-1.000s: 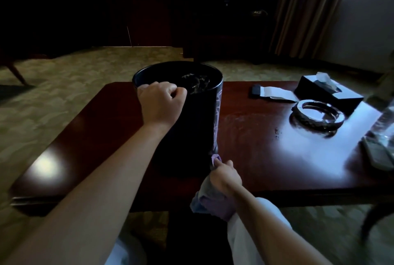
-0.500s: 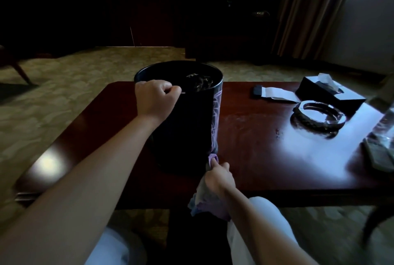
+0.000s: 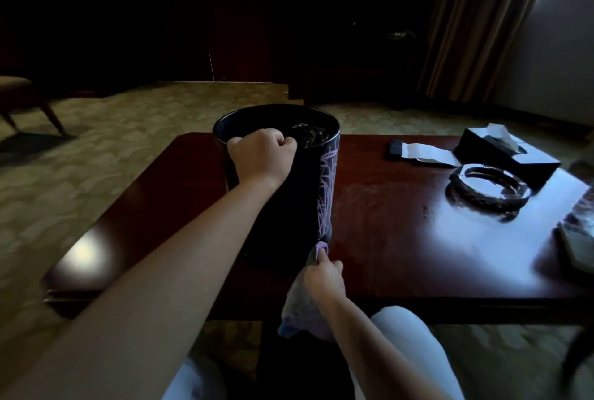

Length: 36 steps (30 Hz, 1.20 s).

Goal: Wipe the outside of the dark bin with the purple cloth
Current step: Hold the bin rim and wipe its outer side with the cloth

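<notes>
Dim carpeted flooring and a drawn curtain (image 3: pixel 482 23) are seen beyond a glossy dark-red table (image 3: pixel 418 255). On the table, nearer its left edge than its right, the dark bin (image 3: pixel 289 206) is stood upright, with pale purple streaks seen on its right side. Its near rim is gripped by the left hand (image 3: pixel 262 155), the fingers curled over the edge. The purple cloth (image 3: pixel 305 303) is clutched in the right hand (image 3: pixel 324 277) at the table's near edge, its upper end pressed against the bin's lower right side while the rest hangs below. Toward the far right corner, a tissue box (image 3: pixel 504 155), a round ashtray (image 3: pixel 488 190) and a white paper (image 3: pixel 427 153) are laid.
</notes>
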### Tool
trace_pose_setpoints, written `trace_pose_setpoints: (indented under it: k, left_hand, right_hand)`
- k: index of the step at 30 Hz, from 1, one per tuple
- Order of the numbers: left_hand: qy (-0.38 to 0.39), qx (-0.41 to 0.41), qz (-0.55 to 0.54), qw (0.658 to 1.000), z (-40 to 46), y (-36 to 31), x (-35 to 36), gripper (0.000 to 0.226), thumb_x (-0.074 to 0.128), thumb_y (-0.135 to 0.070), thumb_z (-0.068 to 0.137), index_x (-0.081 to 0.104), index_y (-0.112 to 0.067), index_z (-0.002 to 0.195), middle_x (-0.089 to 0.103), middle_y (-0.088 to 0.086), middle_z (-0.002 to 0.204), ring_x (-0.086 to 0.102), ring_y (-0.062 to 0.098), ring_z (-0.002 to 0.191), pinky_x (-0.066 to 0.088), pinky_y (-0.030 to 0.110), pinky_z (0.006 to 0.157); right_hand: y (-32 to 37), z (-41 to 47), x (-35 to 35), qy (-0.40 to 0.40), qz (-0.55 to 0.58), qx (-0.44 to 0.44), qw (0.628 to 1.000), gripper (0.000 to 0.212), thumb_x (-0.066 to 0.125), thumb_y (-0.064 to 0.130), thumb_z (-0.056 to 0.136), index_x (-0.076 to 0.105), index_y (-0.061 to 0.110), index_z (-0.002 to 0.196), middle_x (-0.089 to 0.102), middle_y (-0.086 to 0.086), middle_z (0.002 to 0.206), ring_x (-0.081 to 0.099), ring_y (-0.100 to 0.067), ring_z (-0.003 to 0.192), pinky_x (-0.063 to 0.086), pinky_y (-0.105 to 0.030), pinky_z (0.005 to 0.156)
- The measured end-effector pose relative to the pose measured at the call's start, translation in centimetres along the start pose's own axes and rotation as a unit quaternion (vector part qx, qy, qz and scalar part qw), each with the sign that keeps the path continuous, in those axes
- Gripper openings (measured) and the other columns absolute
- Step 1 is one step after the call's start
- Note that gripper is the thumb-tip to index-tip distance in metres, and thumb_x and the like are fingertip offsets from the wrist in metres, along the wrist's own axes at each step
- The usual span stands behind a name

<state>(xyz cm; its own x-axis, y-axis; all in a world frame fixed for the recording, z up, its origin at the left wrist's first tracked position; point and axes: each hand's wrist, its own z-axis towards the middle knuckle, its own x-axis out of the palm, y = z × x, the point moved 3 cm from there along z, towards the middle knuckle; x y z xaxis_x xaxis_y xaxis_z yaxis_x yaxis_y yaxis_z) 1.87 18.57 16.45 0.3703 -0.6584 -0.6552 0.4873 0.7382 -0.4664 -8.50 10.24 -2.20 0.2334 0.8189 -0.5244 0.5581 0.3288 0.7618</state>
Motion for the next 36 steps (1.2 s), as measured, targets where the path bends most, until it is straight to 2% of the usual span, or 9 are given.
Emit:
trace_pose_setpoints:
  k: [4,7,13,18,22,24,27,30,36]
  left_hand:
    - [-0.022,-0.005,-0.028,0.999,-0.1,0.6,0.0,0.047,0.052,-0.021,0.085,0.027,-0.017,0.045,0.032,-0.004,0.044,0.038,0.02,0.049,0.023,0.03,0.079]
    - [-0.027,-0.005,-0.026,0.999,0.0,0.4,-0.1,0.046,0.053,-0.02,0.083,0.026,-0.017,0.045,0.031,-0.004,0.044,0.036,0.02,0.048,0.021,0.028,0.075]
    - [-0.03,0.0,-0.022,0.999,0.0,0.5,0.1,0.045,0.052,-0.021,0.081,0.027,-0.017,0.044,0.032,-0.004,0.043,0.039,0.021,0.049,0.023,0.03,0.075]
    - [-0.022,0.019,-0.055,0.998,-0.1,0.9,-0.1,0.038,0.045,-0.028,0.074,0.026,-0.017,0.044,0.031,-0.005,0.043,0.036,0.017,0.044,0.025,0.03,0.077]
    - [-0.019,0.025,-0.063,0.998,-0.2,1.0,-0.2,0.036,0.042,-0.031,0.072,0.025,-0.017,0.044,0.03,-0.004,0.042,0.032,0.014,0.042,0.026,0.03,0.078]
    - [-0.01,0.023,-0.06,0.998,-0.2,0.9,-0.3,0.035,0.04,-0.032,0.071,0.025,-0.017,0.044,0.03,-0.004,0.042,0.033,0.015,0.043,0.025,0.029,0.077]
    - [-0.002,0.019,-0.056,0.998,0.0,0.9,-0.4,0.035,0.04,-0.033,0.071,0.026,-0.016,0.043,0.031,-0.004,0.042,0.036,0.017,0.045,0.023,0.028,0.077]
    - [-0.001,0.021,-0.056,0.998,0.0,1.1,-0.4,0.035,0.04,-0.033,0.071,0.026,-0.016,0.043,0.032,-0.004,0.042,0.038,0.018,0.046,0.025,0.029,0.078]
    - [0.0,0.019,-0.054,0.998,-0.2,0.9,-0.4,0.035,0.04,-0.033,0.071,0.026,-0.016,0.043,0.032,-0.003,0.042,0.037,0.017,0.045,0.023,0.028,0.076]
  right_hand:
    - [0.5,0.1,0.5,-0.004,0.012,0.017,1.0,0.059,0.033,0.018,0.094,0.022,0.029,0.15,0.033,-0.009,0.132,0.048,-0.034,0.117,0.037,-0.036,0.099]
    - [0.9,0.1,0.9,-0.018,0.081,0.038,0.996,0.052,0.037,0.016,0.095,0.03,0.021,0.146,0.038,-0.014,0.135,0.048,-0.034,0.118,0.04,-0.037,0.101]
    - [3.0,-0.4,0.1,-0.057,0.148,-0.047,0.986,0.06,0.037,0.018,0.095,0.018,0.025,0.152,0.032,-0.006,0.129,0.047,-0.027,0.117,0.036,-0.033,0.101]
    - [1.7,-0.6,0.5,-0.036,0.161,0.023,0.986,0.058,0.039,0.018,0.097,0.022,0.025,0.152,0.033,-0.011,0.134,0.047,-0.031,0.12,0.034,-0.032,0.102]
    - [4.1,-1.7,-0.5,-0.115,0.173,-0.105,0.973,0.057,0.041,0.017,0.097,0.024,0.02,0.151,0.033,-0.005,0.128,0.046,-0.02,0.113,0.033,-0.023,0.094]
    - [5.2,-1.9,-0.6,-0.139,0.179,-0.13,0.965,0.056,0.042,0.019,0.097,0.025,0.02,0.151,0.032,-0.001,0.121,0.046,-0.018,0.109,0.032,-0.022,0.09]
    - [4.1,-1.8,0.4,-0.116,0.175,-0.07,0.975,0.055,0.041,0.019,0.097,0.025,0.019,0.15,0.036,-0.01,0.133,0.045,-0.029,0.121,0.033,-0.028,0.098]
    - [2.6,-2.1,1.1,-0.068,0.169,-0.002,0.983,0.054,0.04,0.021,0.097,0.026,0.023,0.149,0.037,-0.013,0.134,0.047,-0.032,0.12,0.035,-0.031,0.099]
    - [6.9,-2.6,-1.6,-0.151,0.175,-0.153,0.961,0.059,0.044,0.016,0.094,0.025,0.019,0.15,0.034,-0.007,0.13,0.044,-0.023,0.12,0.033,-0.024,0.095]
